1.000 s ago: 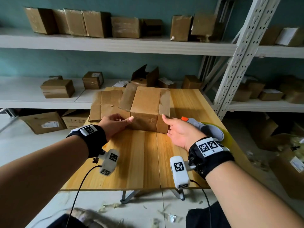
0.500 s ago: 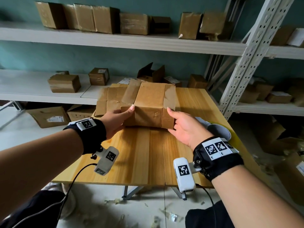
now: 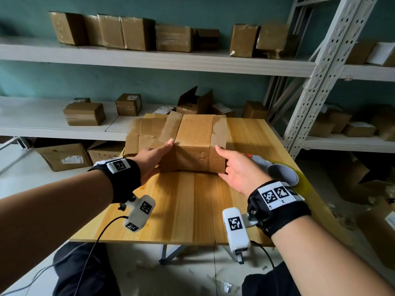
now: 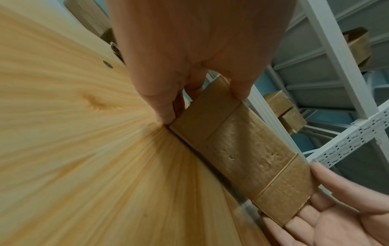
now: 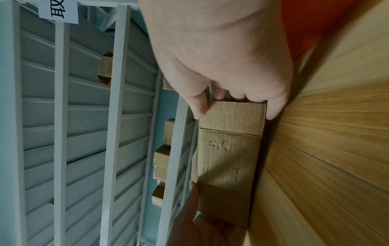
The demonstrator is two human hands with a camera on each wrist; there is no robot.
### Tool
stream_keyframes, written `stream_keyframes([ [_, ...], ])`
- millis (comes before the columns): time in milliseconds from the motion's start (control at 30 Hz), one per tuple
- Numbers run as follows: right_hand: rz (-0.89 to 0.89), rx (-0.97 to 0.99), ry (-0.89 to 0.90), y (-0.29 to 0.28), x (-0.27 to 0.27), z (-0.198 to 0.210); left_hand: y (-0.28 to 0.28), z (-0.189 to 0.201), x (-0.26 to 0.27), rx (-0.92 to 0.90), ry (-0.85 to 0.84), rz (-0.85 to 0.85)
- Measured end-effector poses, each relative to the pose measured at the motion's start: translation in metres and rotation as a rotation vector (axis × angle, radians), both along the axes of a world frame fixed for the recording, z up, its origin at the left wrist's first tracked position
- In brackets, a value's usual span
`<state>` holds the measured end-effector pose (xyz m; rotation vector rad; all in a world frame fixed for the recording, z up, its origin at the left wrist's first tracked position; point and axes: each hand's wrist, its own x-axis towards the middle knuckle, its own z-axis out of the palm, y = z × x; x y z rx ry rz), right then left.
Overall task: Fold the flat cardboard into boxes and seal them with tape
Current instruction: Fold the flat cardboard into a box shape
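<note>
A brown cardboard box [image 3: 196,144] with folded flaps stands mid-table; its near face shows in both wrist views [image 4: 242,154] [image 5: 229,158]. My left hand [image 3: 154,159] lies flat against the box's left end, one fingertip at the top near corner and the thumb [image 4: 240,89] on the near flap. My right hand [image 3: 237,167] presses the right end with straight fingers, its thumb [image 5: 197,108] at the top corner. A stack of flat cardboard [image 3: 145,133] lies just left of the box. A tape dispenser [image 3: 280,171] with a yellowish roll sits behind my right hand.
The wooden table [image 3: 192,210] shows bare planks in front of the box. White metal shelving [image 3: 149,60] with several brown boxes runs behind the table, and a rack post [image 3: 316,82] stands at the right. More boxes sit on the floor at both sides.
Both hands moved forward from the box's near corners and now lie against its two ends. The box sits about where it was.
</note>
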<state>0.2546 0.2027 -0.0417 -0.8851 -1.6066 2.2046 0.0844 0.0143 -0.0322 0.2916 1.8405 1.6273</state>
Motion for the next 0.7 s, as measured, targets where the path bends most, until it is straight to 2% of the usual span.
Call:
stream_keyframes([
  [133,-0.071,0.048,-0.004,-0.003,-0.004,-0.001,0.001,0.003,0.005,-0.009,-0.021,0.032],
  [333,-0.080,0.024,-0.006,-0.009,0.007,0.000,0.001,0.004,0.008,-0.030,-0.044,0.050],
  [467,-0.012,0.006,-0.035,-0.010,0.016,0.001,0.001,0.005,0.008,-0.045,-0.052,0.043],
  [567,-0.002,0.034,-0.073,-0.012,0.019,0.003,-0.001,0.004,0.005,-0.024,-0.063,0.036],
  [700,-0.081,0.092,-0.115,-0.016,0.015,0.007,-0.004,0.003,0.007,0.057,-0.085,-0.002],
])
